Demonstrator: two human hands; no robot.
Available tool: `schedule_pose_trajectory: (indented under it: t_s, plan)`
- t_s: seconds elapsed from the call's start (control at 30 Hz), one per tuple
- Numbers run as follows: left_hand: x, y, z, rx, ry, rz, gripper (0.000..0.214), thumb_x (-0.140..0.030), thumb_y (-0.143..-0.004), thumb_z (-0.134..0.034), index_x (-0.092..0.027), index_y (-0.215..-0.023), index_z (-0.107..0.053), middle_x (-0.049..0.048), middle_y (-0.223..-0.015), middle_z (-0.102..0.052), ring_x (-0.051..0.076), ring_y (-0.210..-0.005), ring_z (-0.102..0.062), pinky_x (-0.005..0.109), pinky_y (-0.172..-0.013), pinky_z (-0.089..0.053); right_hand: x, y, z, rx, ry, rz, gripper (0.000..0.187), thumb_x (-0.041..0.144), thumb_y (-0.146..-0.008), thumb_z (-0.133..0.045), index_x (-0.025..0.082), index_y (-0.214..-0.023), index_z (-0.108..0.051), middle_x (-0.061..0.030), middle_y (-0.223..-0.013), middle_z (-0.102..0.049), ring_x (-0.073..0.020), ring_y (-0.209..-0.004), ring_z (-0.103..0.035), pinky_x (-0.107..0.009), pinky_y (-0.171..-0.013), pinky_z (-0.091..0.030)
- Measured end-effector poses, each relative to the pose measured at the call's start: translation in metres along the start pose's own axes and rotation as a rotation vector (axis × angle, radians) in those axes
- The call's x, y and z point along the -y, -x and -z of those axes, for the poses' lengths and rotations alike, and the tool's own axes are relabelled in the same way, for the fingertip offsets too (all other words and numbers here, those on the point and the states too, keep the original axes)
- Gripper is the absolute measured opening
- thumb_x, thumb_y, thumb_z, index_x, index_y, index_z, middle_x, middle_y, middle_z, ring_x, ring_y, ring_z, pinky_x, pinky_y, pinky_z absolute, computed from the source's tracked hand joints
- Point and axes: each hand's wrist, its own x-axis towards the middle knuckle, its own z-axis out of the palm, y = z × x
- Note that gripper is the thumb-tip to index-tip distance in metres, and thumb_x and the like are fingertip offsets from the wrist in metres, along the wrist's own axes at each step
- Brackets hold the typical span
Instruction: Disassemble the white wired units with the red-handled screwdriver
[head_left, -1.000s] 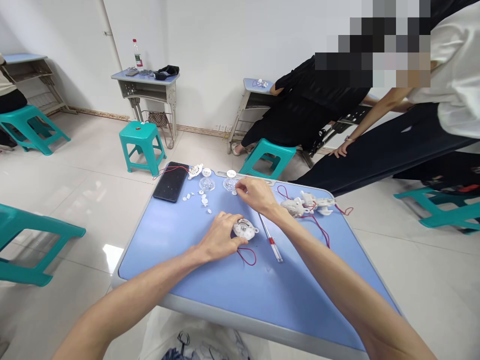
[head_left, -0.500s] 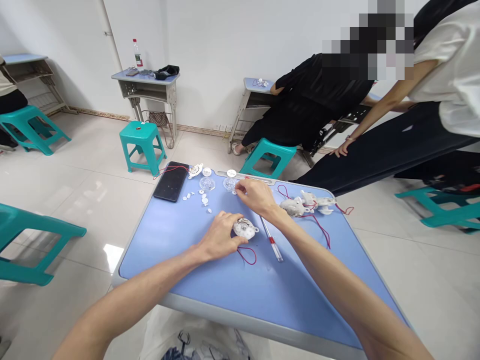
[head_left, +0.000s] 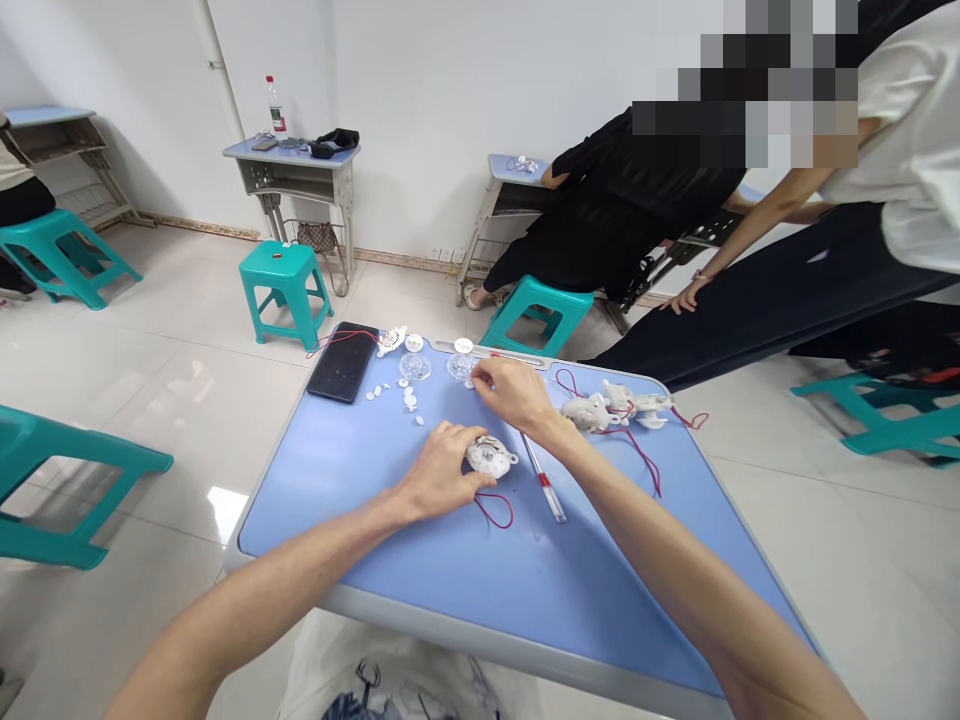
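My left hand [head_left: 442, 470] grips a round white plastic housing [head_left: 492, 458] by its rim, with thumb and fingers on opposite sides. Inner parts show on the housing's upper face, and a red cord loop [head_left: 495, 512] lies beside it. Farther forward, my right hand [head_left: 514, 392] is closed in a pinch at a clear round cover [head_left: 460, 368] and a small white piece by it. What the pinch holds, if anything, is hidden. Under the right wrist lies a screwdriver [head_left: 553, 497] with a clear handle and red band.
Small white parts [head_left: 409, 398] lie near another clear cover [head_left: 415, 367] and a black phone [head_left: 343, 365]. Assembled white housings [head_left: 619, 405] with red cords sit at the right of the blue table [head_left: 465, 590]. Beyond are two people, a teal stool [head_left: 281, 290] and desks.
Both hands and the parts on the table stay practically where they were. The standing person at the right shifts slightly.
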Motion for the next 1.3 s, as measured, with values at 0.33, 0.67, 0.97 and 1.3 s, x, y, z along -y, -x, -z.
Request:
schedule_pose_trajectory:
  t_s: [0.33,0.67,0.97,1.3]
  plan:
    - [0.000,0.000,0.000,-0.003,0.004,-0.001,0.056,-0.022,-0.071,-0.079,-0.014,-0.123,-0.059,0.0101,-0.110,-0.066,0.028,-0.107,-0.056,0.043,-0.095,-0.046,-0.004,0.001,-0.001,-0.003,-0.024,0.011,0.019,0.016,-0.084,-0.049,0.019,-0.086,-0.068,-0.0071,-0.090,-0.073,-0.0210,-0.081,-0.063,-0.029,-0.068,-0.039]
    - [0.001,0.001,-0.001,-0.016,0.004,-0.015,0.053,-0.021,-0.073,-0.076,-0.018,-0.122,-0.058,0.0080,-0.108,-0.065,0.027,-0.104,-0.055,0.043,-0.094,-0.046,-0.005,0.001,-0.001,-0.015,-0.062,-0.005,0.019,0.016,-0.082,-0.050,0.019,-0.084,-0.068,-0.0057,-0.086,-0.072,-0.0211,-0.082,-0.064,-0.029,-0.071,-0.041]
    - [0.000,0.001,0.000,-0.003,-0.001,-0.008,0.052,-0.023,-0.074,-0.076,-0.017,-0.122,-0.058,0.0083,-0.109,-0.064,0.027,-0.106,-0.054,0.043,-0.096,-0.045,-0.007,0.005,0.006,-0.045,-0.110,0.010,0.019,0.016,-0.083,-0.049,0.019,-0.086,-0.068,-0.0075,-0.093,-0.071,-0.0194,-0.079,-0.063,-0.030,-0.073,-0.044]
    - [-0.002,0.001,0.002,0.019,-0.034,-0.015,0.052,-0.024,-0.076,-0.075,-0.013,-0.123,-0.057,0.0108,-0.113,-0.063,0.028,-0.107,-0.055,0.042,-0.098,-0.045,-0.004,0.044,0.030,-0.157,-0.363,0.031,0.016,0.024,-0.084,-0.052,0.020,-0.084,-0.067,-0.0052,-0.086,-0.071,-0.0187,-0.079,-0.066,-0.028,-0.062,-0.050]
